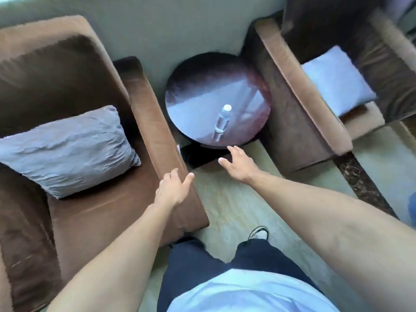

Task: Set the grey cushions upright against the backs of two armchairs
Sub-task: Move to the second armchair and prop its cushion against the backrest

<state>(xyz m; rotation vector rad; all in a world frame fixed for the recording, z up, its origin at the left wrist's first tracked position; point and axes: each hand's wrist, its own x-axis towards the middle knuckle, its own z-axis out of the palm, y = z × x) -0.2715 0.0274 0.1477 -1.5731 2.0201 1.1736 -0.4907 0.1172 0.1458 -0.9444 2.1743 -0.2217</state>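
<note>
Step in hand: approach, neither cushion gripped. Left hand (173,188) spread, empty, over near arm of left brown velvet armchair (74,212); right hand (239,164) spread, empty, over floor

Crumpled grey square cushion (67,152) on left seat, leaning askew. Second grey cushion (337,81) on seat of right brown armchair (299,102), far right

Next: reach left, seize cushion, stand against backrest

Between chairs: round dark glossy surface (198,95) carrying clear plastic bottle (221,123); judged no obstruction

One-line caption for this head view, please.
Both hands, left and right, reach out empty between two brown armchairs, each holding a grey cushion; bottle on round table.
</note>
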